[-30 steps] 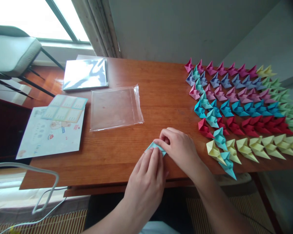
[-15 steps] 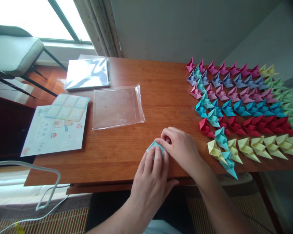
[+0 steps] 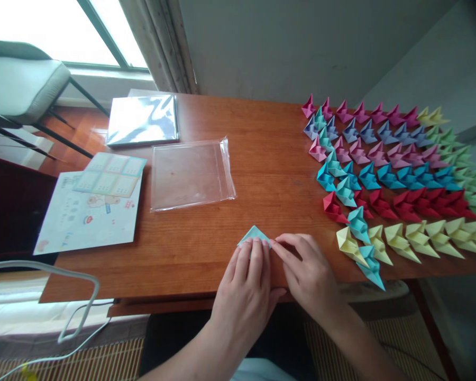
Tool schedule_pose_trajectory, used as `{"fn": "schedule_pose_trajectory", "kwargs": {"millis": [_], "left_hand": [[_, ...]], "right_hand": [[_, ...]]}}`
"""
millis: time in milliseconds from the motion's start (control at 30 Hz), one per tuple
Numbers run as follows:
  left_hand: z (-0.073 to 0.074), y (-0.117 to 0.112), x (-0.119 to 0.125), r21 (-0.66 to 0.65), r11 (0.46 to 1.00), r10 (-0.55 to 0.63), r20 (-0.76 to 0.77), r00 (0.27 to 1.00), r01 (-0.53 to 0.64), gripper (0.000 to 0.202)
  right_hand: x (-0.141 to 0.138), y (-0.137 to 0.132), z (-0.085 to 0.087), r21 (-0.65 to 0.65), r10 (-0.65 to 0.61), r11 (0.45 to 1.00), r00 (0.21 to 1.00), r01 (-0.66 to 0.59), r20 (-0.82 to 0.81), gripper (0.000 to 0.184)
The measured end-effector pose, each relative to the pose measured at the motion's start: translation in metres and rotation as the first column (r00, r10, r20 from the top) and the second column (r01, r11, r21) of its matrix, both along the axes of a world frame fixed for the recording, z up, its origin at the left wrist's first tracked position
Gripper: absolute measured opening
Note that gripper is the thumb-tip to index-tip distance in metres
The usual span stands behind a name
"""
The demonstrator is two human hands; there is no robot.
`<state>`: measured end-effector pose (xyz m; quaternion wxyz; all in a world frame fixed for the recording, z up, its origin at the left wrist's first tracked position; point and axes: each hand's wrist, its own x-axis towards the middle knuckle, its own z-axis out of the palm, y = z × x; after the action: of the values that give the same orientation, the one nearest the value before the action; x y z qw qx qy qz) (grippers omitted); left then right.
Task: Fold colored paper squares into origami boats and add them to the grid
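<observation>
A small light-blue folded paper [image 3: 254, 234] lies on the wooden table [image 3: 206, 233] near its front edge. My left hand [image 3: 248, 288] presses its stretched fingers flat on the paper's near half. My right hand [image 3: 307, 267] rests beside it on the right, its fingertips touching the paper's right corner, fingers extended and holding nothing. To the right, several rows of folded origami pieces [image 3: 384, 174] in pink, blue, teal, red, yellow and green cover the table.
A clear plastic sleeve [image 3: 190, 174] lies at the table's middle, a shiny pack [image 3: 143, 119] behind it, printed instruction sheets [image 3: 91, 209] at the left. A chair [image 3: 19, 84] stands by the window; a white cable [image 3: 63, 317] hangs below the table's left front.
My right hand has slid off the top of the paper, toward me and rightward, uncovering the paper's pointed tip. My left hand stays pressed on it.
</observation>
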<state>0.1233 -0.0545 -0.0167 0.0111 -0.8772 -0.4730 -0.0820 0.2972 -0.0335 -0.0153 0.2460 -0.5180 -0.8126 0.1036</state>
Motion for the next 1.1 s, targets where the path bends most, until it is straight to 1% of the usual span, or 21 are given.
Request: {"fn": "schedule_pose_trajectory", "kwargs": {"millis": [100, 167, 267, 333, 433, 600, 700, 867, 933, 1000, 1100], "left_hand": [[0.001, 0.002, -0.001, -0.012, 1.0, -0.008, -0.012, 1.0, 0.008, 0.075], [0.004, 0.004, -0.004, -0.016, 1.0, -0.026, -0.021, 0.999, 0.026, 0.073], [0.008, 0.008, -0.014, 0.008, 0.998, -0.067, -0.016, 0.998, 0.067, 0.065], [0.009, 0.011, -0.023, 0.036, 0.996, -0.081, 0.001, 0.997, 0.081, 0.064], [0.008, 0.013, -0.038, 0.07, 0.995, -0.081, 0.038, 0.996, 0.078, 0.069], [0.005, 0.013, -0.056, 0.065, 0.994, -0.095, 0.074, 0.993, 0.09, 0.059], [0.003, 0.01, -0.06, 0.054, 0.996, -0.073, 0.078, 0.994, 0.068, 0.056], [-0.001, 0.004, -0.058, 0.04, 0.999, -0.026, 0.094, 0.995, 0.023, 0.054], [-0.001, 0.004, -0.057, 0.028, 1.0, -0.016, 0.11, 0.994, 0.013, 0.057], [0.001, 0.006, -0.056, 0.02, 0.999, -0.028, 0.123, 0.992, 0.025, 0.062], [0.004, 0.008, -0.054, 0.023, 0.999, -0.04, 0.14, 0.989, 0.037, 0.069]], "right_hand": [[-0.004, -0.011, 0.001, 0.071, -0.075, 0.996, 0.974, 0.061, 0.212, 0.038], [-0.006, -0.013, 0.002, 0.1, -0.098, 0.992, 0.949, 0.071, 0.298, 0.039], [-0.008, -0.013, 0.003, 0.127, -0.11, 0.989, 0.931, 0.069, 0.349, 0.039], [-0.008, -0.013, 0.003, 0.134, -0.114, 0.989, 0.928, 0.07, 0.356, 0.04], [-0.009, -0.013, 0.004, 0.132, -0.118, 0.988, 0.929, 0.076, 0.352, 0.04], [-0.011, -0.014, 0.005, 0.129, -0.131, 0.987, 0.929, 0.091, 0.346, 0.041], [-0.012, -0.015, 0.006, 0.126, -0.136, 0.987, 0.928, 0.097, 0.347, 0.042], [-0.011, -0.013, 0.007, 0.108, -0.13, 0.989, 0.939, 0.1, 0.32, 0.043], [-0.009, -0.01, 0.006, 0.071, -0.114, 0.993, 0.955, 0.098, 0.273, 0.042], [-0.008, -0.006, 0.006, 0.023, -0.103, 0.995, 0.977, 0.1, 0.184, 0.038], [-0.012, 0.0, 0.005, -0.028, -0.133, 0.991, 0.991, 0.134, 0.032, 0.025]]}}
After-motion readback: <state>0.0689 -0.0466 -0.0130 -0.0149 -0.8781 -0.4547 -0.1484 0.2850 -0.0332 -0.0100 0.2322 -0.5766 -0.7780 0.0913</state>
